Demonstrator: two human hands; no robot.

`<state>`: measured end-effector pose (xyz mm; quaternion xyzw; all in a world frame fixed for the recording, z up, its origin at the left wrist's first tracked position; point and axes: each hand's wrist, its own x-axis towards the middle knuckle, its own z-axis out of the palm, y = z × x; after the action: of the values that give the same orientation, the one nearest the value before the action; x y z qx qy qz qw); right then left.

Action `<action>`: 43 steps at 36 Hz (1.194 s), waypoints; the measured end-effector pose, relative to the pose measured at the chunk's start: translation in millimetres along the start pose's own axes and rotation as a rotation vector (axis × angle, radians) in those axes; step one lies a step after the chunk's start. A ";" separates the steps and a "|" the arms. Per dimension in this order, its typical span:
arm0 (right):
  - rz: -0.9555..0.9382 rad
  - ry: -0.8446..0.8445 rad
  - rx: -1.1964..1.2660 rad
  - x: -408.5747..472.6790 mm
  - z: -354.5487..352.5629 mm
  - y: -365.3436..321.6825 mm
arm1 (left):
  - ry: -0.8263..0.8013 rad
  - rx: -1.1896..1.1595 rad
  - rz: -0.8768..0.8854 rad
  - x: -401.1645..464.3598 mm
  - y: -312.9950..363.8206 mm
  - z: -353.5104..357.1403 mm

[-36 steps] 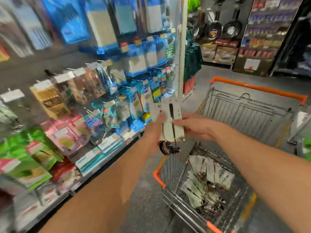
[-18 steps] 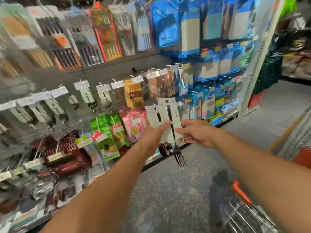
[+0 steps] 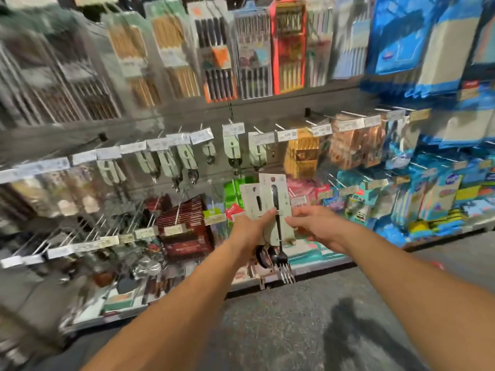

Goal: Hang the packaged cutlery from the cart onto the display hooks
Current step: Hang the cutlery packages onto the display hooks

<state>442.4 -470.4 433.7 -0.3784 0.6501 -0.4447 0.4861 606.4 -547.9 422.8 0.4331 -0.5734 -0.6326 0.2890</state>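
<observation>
Though blurred, unreadable cutlery cards (image 3: pixel 273 202), price tags (image 3: pixel 233 129).

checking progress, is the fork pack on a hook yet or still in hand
In hand: both hands, left and right, hold the fork pack below the hooks.

A shop aisle: a wall display (image 3: pixel 187 116) of metal hooks (image 3: pixel 284 127) crowded with hanging packaged goods, white price tags (image 3: pixel 233 129) fronting each hook, above a grey speckled floor (image 3: pixel 281 330)
</observation>
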 end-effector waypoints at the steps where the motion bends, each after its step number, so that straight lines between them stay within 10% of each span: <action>1: 0.013 -0.014 -0.005 15.7 2.1 -0.1 | 0.021 0.017 0.001 9.5 -0.9 -6.5; 18: 0.169 -0.183 0.109 241.6 -21.0 -59.4 | 0.219 0.155 -0.079 211.3 30.0 -44.2; 43: 0.208 0.120 0.072 409.1 -76.9 -19.4 | 0.043 -0.088 -0.236 385.0 28.8 -35.4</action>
<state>270.5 -838.7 341.2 -0.2639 0.6974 -0.4366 0.5033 457.5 -901.7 368.7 0.4979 -0.4837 -0.6773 0.2436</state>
